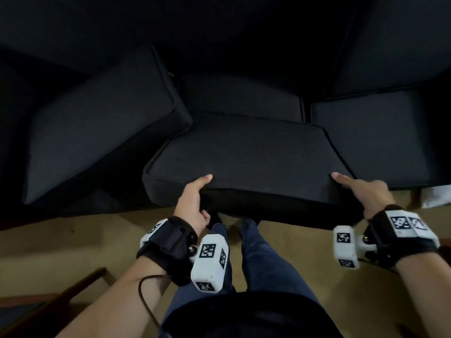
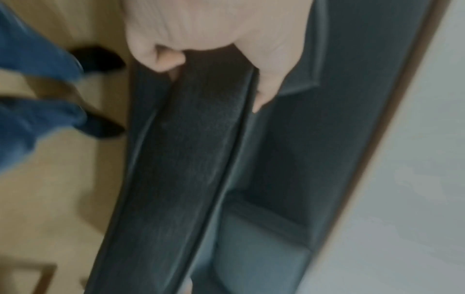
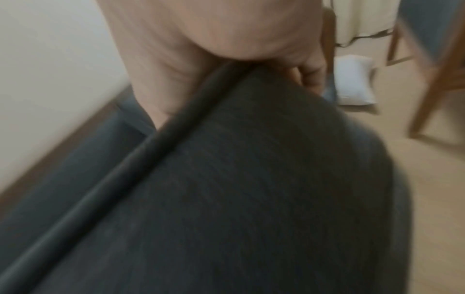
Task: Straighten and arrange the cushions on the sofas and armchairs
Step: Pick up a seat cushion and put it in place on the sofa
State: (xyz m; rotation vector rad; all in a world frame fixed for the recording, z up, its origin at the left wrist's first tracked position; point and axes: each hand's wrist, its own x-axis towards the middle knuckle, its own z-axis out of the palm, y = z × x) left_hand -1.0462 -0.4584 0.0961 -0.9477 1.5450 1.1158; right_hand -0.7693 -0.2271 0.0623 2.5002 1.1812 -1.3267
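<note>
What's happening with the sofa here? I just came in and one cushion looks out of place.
A person is holding the dark middle seat cushion by its front edge, left hand and right hand each gripping it, thumbs on top. It sticks out past the sofa's front, not yet seated. The cushion to its left lies skewed at an angle; the right seat cushion sits in place.

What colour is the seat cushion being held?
Dark charcoal grey seat cushion, plain with piped edges; clearest in the head view.
</note>
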